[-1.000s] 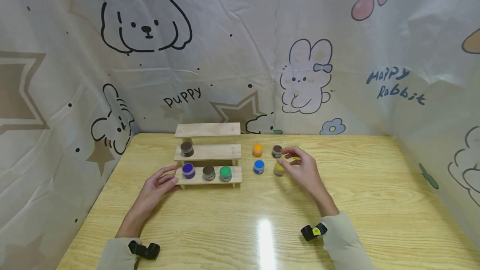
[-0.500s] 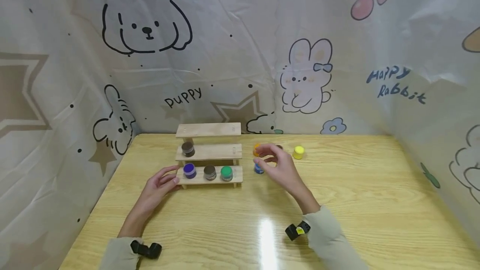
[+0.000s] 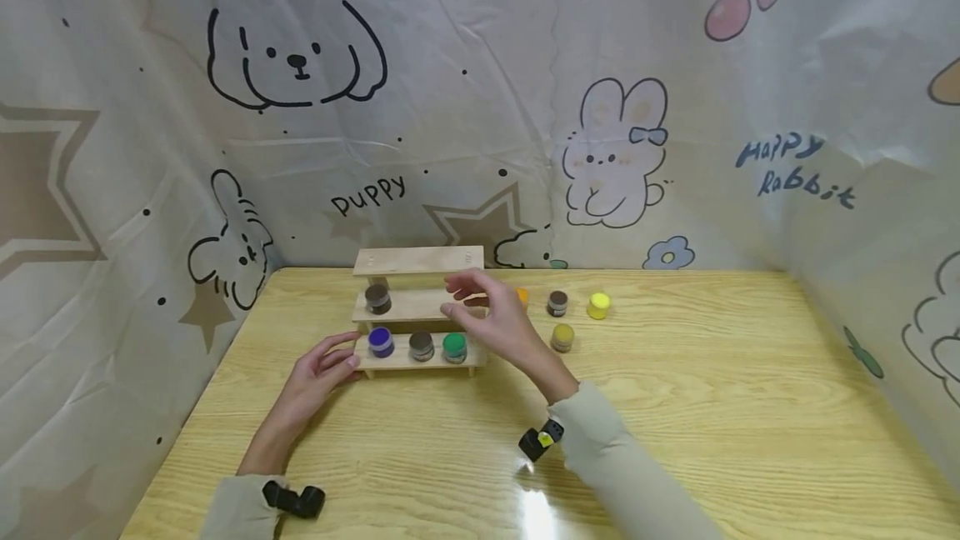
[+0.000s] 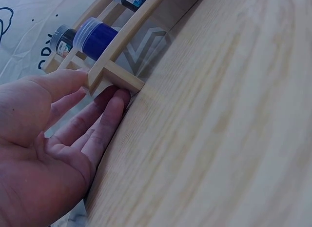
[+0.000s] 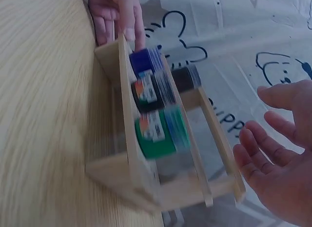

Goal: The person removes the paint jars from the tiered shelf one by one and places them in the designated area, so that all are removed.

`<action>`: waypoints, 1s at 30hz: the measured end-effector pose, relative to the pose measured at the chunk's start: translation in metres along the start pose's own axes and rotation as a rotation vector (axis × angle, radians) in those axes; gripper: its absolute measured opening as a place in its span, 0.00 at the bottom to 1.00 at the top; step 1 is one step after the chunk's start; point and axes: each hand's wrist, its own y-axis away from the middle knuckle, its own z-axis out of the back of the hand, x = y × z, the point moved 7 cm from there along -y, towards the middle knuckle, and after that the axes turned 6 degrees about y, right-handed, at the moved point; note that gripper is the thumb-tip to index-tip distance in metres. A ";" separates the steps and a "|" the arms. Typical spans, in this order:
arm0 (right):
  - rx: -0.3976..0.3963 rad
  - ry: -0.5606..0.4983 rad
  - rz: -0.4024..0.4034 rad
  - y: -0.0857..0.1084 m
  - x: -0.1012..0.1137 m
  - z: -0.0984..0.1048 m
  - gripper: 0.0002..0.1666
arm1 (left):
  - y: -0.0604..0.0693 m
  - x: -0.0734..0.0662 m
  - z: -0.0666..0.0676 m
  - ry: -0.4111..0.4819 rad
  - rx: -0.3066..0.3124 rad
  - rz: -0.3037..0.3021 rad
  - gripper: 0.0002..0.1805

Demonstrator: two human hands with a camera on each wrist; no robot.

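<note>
A three-step wooden rack point(image 3: 420, 260) stands on the table. Its lowest step carries a purple paint jar point(image 3: 381, 342), a dark-lidded paint jar point(image 3: 422, 346) and a green paint jar point(image 3: 454, 347). Another dark jar point(image 3: 378, 299) sits at the left of the middle step. My left hand point(image 3: 307, 382) holds the rack's left end; in the left wrist view the thumb point(image 4: 70, 81) lies against the lowest step, with fingertips at its leg. My right hand point(image 3: 498, 319) hovers by the rack's right end, fingers loosely bent around nothing, as the right wrist view shows.
Right of the rack are a partly covered orange jar point(image 3: 522, 297), a dark jar point(image 3: 557, 303), a bright yellow jar point(image 3: 598, 305) and an olive-yellow jar point(image 3: 562, 337). A printed cloth point(image 3: 465, 123) hangs behind the wooden table point(image 3: 675, 407).
My right hand has moved left from the loose jars to the rack's right end, now covering the blue jar seen earlier. My left hand has stayed at the rack.
</note>
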 end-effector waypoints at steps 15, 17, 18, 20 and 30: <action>0.066 -0.075 -0.072 -0.035 -0.002 -0.047 0.24 | -0.004 -0.002 -0.003 0.009 0.019 -0.002 0.28; 0.075 -0.069 -0.089 -0.037 -0.004 -0.053 0.24 | -0.003 -0.002 -0.003 0.003 0.016 0.004 0.28; 0.081 -0.068 -0.100 -0.038 -0.005 -0.056 0.24 | -0.003 -0.002 -0.003 0.001 0.014 0.007 0.28; 0.091 -0.055 -0.126 -0.039 -0.007 -0.062 0.24 | -0.002 -0.001 -0.003 0.000 0.013 0.014 0.29; 0.123 0.087 -0.152 -0.048 -0.008 -0.089 0.26 | 0.000 -0.001 0.000 -0.004 0.011 -0.003 0.28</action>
